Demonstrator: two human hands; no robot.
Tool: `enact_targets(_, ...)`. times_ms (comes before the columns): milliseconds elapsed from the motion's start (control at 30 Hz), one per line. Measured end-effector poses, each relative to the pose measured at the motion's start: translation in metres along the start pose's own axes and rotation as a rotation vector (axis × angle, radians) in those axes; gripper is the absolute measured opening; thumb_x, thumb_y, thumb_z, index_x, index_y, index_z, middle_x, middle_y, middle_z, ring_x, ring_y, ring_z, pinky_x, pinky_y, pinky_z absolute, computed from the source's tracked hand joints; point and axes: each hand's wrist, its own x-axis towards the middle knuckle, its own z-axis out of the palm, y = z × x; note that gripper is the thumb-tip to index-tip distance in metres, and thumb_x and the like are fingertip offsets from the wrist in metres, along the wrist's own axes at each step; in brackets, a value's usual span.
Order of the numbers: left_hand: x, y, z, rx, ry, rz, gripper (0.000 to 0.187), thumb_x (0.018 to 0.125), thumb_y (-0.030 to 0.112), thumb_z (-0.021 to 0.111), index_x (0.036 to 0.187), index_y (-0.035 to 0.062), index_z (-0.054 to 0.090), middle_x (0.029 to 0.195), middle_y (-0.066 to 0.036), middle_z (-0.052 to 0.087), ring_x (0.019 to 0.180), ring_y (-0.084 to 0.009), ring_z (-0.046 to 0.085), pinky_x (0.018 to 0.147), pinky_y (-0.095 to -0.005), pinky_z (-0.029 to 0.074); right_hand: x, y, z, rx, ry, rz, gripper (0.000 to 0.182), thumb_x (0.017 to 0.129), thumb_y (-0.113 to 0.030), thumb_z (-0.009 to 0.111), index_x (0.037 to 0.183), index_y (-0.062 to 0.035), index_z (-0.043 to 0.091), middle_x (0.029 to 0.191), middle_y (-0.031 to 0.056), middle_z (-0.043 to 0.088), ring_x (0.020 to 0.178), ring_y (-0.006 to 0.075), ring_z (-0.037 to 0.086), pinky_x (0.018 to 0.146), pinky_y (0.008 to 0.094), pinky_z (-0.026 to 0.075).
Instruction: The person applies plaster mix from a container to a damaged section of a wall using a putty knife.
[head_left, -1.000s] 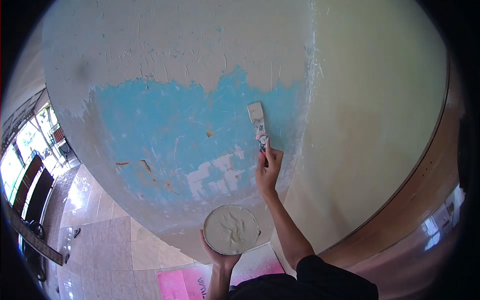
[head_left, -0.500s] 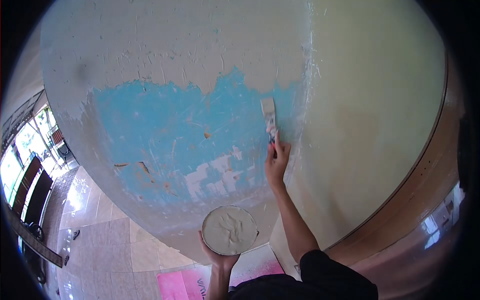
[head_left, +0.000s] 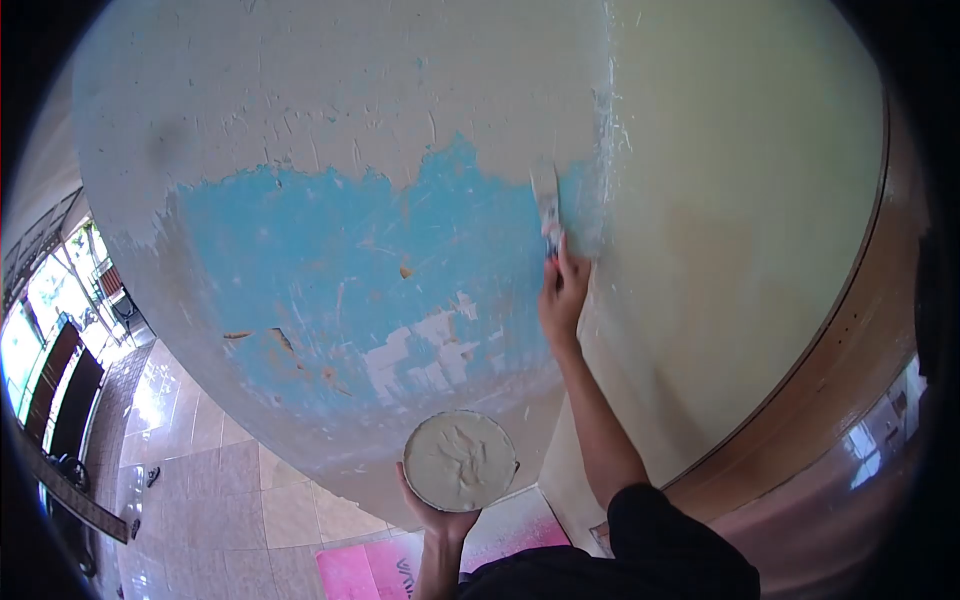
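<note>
My right hand (head_left: 566,288) is closed round the handle of a putty knife (head_left: 548,205), whose blade lies against the wall at the upper edge of a blue patch (head_left: 330,240). Grey-white filler covers the wall above that patch. Low in the view, my left hand (head_left: 440,515) supports a round container (head_left: 460,462) from below and the left side; thick pale paste with ridges fills it. Most of the left fingers are hidden under the container.
A yellowish wall (head_left: 740,240) meets the patched wall at a corner on the right. A pink sheet (head_left: 350,572) lies on the tiled floor (head_left: 215,480) below. Dark furniture (head_left: 70,400) stands at the far left.
My right hand and the putty knife have moved up along the wall and slightly right. The view has shifted slightly; my left hand holds the container in the same place.
</note>
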Motion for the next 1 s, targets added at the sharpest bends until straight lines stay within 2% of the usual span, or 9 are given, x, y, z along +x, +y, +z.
enact_targets(167, -0.002, 0.003, 0.003, -0.095, 0.017, -0.004, 0.081, 0.085, 0.069, 0.045, 0.147, 0.0177, 0.034, 0.149, -0.011, 0.032, 0.135, -0.0398, 0.032, 0.104, -0.0763, 0.022, -0.070, 0.012, -0.026, 0.034, -0.050, 0.167, 0.045, 0.093, -0.002, 0.059, 0.137, -0.0051, 0.052, 0.097, 0.0112, 0.047, 0.084, 0.0215, 0.051, 0.072, 0.0294, 0.045)
enact_targets(233, -0.005, 0.002, 0.005, 0.095, -0.036, -0.008, 0.081, 0.086, 0.072, 0.040, 0.146, 0.0176, 0.037, 0.149, -0.008, 0.037, 0.136, -0.0337, 0.035, 0.112, -0.0598, 0.025, -0.042, 0.011, -0.027, 0.024, -0.005, 0.133, 0.046, 0.093, -0.002, 0.059, 0.138, -0.0057, 0.052, 0.097, 0.0114, 0.047, 0.085, 0.0220, 0.051, 0.072, 0.0297, 0.045)
enact_targets(267, -0.007, 0.002, 0.006, 0.096, -0.033, -0.011, 0.081, 0.086, 0.072, 0.040, 0.146, 0.0176, 0.037, 0.149, -0.008, 0.037, 0.136, -0.0337, 0.035, 0.112, -0.0598, 0.025, -0.023, 0.008, -0.027, 0.016, 0.037, 0.103, 0.047, 0.093, -0.001, 0.059, 0.139, -0.0062, 0.051, 0.096, 0.0116, 0.048, 0.086, 0.0224, 0.051, 0.072, 0.0300, 0.045)
enact_targets(367, -0.007, 0.001, 0.010, 0.064, 0.002, -0.012, 0.082, 0.085, 0.072, 0.040, 0.146, 0.0181, 0.037, 0.149, -0.008, 0.037, 0.136, -0.0343, 0.034, 0.112, -0.0612, 0.024, 0.041, 0.005, -0.019, -0.001, 0.072, 0.061, 0.050, 0.092, -0.001, 0.060, 0.140, -0.0071, 0.050, 0.097, 0.0121, 0.048, 0.086, 0.0239, 0.050, 0.074, 0.0317, 0.045)
enact_targets(433, -0.008, 0.001, 0.011, -0.130, 0.003, -0.005, 0.080, 0.086, 0.069, 0.044, 0.147, 0.0177, 0.034, 0.150, -0.011, 0.032, 0.135, -0.0404, 0.032, 0.104, -0.0783, 0.020, 0.066, 0.008, -0.015, -0.049, 0.108, 0.003, 0.051, 0.091, 0.000, 0.060, 0.141, -0.0073, 0.049, 0.097, 0.0125, 0.047, 0.086, 0.0252, 0.049, 0.077, 0.0334, 0.045)
enact_targets(700, -0.012, 0.003, 0.010, -0.082, 0.020, 0.003, 0.080, 0.086, 0.069, 0.044, 0.147, 0.0184, 0.033, 0.150, -0.012, 0.031, 0.135, -0.0412, 0.031, 0.102, -0.0800, 0.019, -0.049, 0.037, -0.036, -0.053, -0.015, 0.091, 0.050, 0.090, 0.002, 0.059, 0.139, -0.0051, 0.050, 0.099, 0.0126, 0.050, 0.088, 0.0254, 0.050, 0.080, 0.0343, 0.044)
enact_targets(900, -0.014, 0.010, 0.017, -0.110, 0.008, 0.007, 0.080, 0.086, 0.068, 0.045, 0.147, 0.0189, 0.033, 0.150, -0.011, 0.030, 0.135, -0.0412, 0.030, 0.102, -0.0796, 0.020, -0.110, -0.011, -0.091, 0.055, 0.009, 0.181, 0.042, 0.100, -0.011, 0.050, 0.141, -0.0030, 0.045, 0.099, 0.0091, 0.055, 0.089, 0.0194, 0.051, 0.078, 0.0310, 0.045)
enact_targets(967, -0.013, 0.010, 0.017, -0.124, 0.016, 0.006, 0.079, 0.086, 0.068, 0.046, 0.147, 0.0191, 0.033, 0.150, -0.011, 0.030, 0.135, -0.0411, 0.030, 0.102, -0.0794, 0.020, -0.110, -0.038, -0.113, 0.552, -0.108, 0.684, 0.041, 0.103, -0.018, 0.044, 0.141, -0.0035, 0.043, 0.095, 0.0048, 0.054, 0.078, 0.0123, 0.052, 0.065, 0.0249, 0.044)
enact_targets(1000, -0.012, 0.011, 0.017, -0.092, 0.013, 0.015, 0.080, 0.085, 0.068, 0.046, 0.147, 0.0193, 0.034, 0.150, -0.011, 0.030, 0.136, -0.0410, 0.030, 0.103, -0.0790, 0.020, -0.103, -0.048, -0.123, 0.548, -0.116, 0.694, 0.041, 0.103, -0.018, 0.044, 0.141, -0.0035, 0.043, 0.095, 0.0048, 0.054, 0.078, 0.0123, 0.052, 0.065, 0.0249, 0.044)
